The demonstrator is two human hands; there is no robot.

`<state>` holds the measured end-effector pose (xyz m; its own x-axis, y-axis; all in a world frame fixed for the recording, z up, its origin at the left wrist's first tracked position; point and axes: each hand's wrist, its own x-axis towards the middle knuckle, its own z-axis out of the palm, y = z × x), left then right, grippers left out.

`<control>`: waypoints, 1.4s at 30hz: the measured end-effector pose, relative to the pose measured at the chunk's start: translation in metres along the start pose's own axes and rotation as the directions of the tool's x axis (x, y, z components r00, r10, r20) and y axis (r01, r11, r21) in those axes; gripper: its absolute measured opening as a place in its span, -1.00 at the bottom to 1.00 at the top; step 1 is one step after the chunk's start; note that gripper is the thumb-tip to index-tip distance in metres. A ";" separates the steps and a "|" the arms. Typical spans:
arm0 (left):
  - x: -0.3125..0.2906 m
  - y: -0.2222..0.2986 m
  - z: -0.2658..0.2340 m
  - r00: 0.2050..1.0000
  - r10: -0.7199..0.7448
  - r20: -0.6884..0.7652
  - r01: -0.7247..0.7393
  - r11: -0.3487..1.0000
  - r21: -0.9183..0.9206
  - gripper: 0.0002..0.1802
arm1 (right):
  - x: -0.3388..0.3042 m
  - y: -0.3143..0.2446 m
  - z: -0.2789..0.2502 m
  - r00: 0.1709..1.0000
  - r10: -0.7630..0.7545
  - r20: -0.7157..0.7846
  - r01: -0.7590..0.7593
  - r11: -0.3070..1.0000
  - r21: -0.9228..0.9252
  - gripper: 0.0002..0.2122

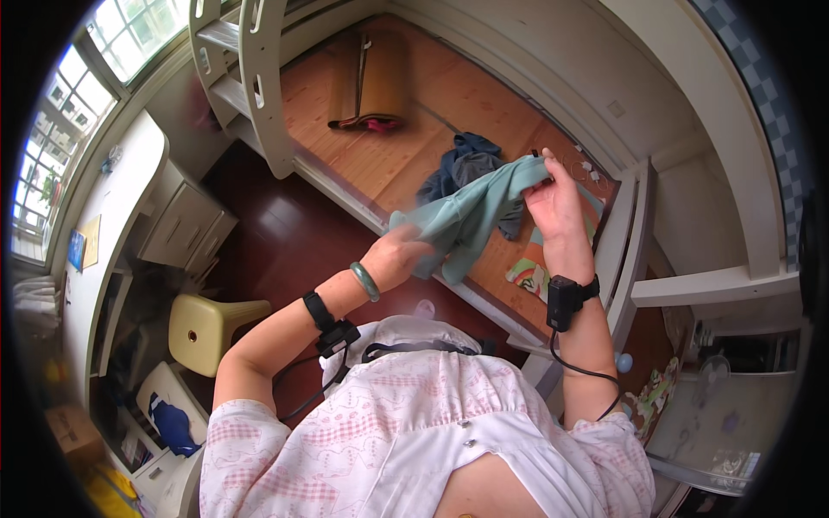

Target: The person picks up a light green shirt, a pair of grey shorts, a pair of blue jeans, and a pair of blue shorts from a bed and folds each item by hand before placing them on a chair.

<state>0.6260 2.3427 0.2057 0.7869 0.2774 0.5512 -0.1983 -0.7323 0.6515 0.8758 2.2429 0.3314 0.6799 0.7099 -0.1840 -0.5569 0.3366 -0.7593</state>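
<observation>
teal garment [475,216]: between both hands, over bed [345,164] edge | right hand [555,203]: pinched on upper end | left hand [399,257]: at cloth, blurred, grip can't tell | risk: weak left grip could trail cloth to floor [268,220]; dark clothes [466,162] close by could snag

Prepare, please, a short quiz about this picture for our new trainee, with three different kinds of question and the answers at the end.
1. Multiple choice: Where is the green bangle worn?
A) Right arm
B) Left arm
C) Both arms

2. True or false: The rolled brown mat lies on the bed.

3. Short answer: What does the person's right hand hold?

Key:
1. B
2. True
3. A teal garment
</observation>
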 end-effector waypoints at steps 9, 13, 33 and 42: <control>0.012 0.004 0.026 0.947 -0.321 0.015 0.307 0.915 0.261 -0.47 | -0.022 0.001 0.054 0.995 0.059 0.082 -0.068 0.991 0.115 -0.80; 0.030 -0.011 0.024 0.888 -0.453 -0.078 0.456 0.847 0.272 -0.53 | -0.033 -0.012 0.057 0.985 0.095 0.143 -0.102 0.994 0.047 -0.79; 0.031 0.004 0.013 0.990 -0.138 -0.019 0.138 0.990 -0.020 -0.35 | -0.061 -0.028 0.046 0.970 0.005 0.241 -0.022 0.997 0.069 -0.68; 0.030 -0.014 0.015 0.972 -0.234 -0.018 0.227 0.957 -0.178 -0.73 | -0.064 -0.026 0.046 0.968 0.011 0.250 -0.037 0.995 0.098 -0.63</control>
<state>0.6609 2.3517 0.2050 0.8010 0.4518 0.3929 -0.1153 -0.5275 0.8417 0.8247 2.2169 0.3914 0.5329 0.8457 -0.0305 -0.6255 0.3693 -0.6873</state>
